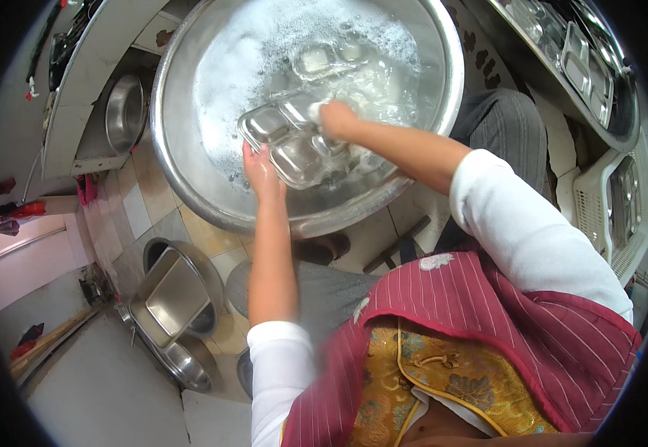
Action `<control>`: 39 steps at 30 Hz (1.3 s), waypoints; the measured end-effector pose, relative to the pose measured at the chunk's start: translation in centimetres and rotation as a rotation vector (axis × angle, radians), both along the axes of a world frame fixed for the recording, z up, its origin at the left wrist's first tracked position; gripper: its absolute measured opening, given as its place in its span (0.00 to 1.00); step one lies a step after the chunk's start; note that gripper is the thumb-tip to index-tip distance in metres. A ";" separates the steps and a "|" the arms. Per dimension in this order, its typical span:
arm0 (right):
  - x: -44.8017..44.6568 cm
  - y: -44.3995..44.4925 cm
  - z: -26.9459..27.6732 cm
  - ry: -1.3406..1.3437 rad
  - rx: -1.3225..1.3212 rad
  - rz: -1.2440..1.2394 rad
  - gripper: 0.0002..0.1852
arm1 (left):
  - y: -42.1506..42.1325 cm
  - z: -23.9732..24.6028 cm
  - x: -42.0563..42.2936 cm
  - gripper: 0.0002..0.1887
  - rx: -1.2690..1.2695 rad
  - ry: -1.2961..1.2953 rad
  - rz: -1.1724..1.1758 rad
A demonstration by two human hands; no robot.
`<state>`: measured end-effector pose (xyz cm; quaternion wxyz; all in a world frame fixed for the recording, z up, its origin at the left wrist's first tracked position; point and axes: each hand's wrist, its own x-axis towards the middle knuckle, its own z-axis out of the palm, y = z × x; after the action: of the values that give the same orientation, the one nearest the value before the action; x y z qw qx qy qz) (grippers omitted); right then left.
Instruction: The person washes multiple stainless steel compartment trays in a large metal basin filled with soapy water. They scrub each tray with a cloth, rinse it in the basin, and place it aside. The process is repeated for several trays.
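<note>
A large round metal basin (170, 139) full of sudsy water stands before me. My left hand (262, 167) grips the near left edge of a stainless steel compartment tray (296, 159), which is tilted above the water. Pressed against the tray's far right side is my right hand (338, 119), holding a white cloth or sponge (315, 112) that is mostly hidden by the fingers. Behind them, another compartment tray (315, 58) lies partly under the foamy water.
At right, a metal tub (628, 137) holds several compartment trays (578, 61); a white plastic basket (589, 209) with more trays sits below it. Metal pans (173, 302) are on the tiled floor at left. A steel bowl (125, 112) rests on a low shelf.
</note>
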<state>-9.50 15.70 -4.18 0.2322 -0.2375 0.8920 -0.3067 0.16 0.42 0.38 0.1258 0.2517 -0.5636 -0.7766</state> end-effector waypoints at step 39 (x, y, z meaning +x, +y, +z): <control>-0.9 -0.7 -2.4 0.184 -0.051 0.025 0.16 | -2.2 1.3 -0.6 0.07 -0.070 0.066 0.293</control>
<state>-10.36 14.96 -6.57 0.1469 -0.2814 0.8984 -0.3035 -0.39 -1.80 1.69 0.2648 0.3012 -0.5431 -0.7377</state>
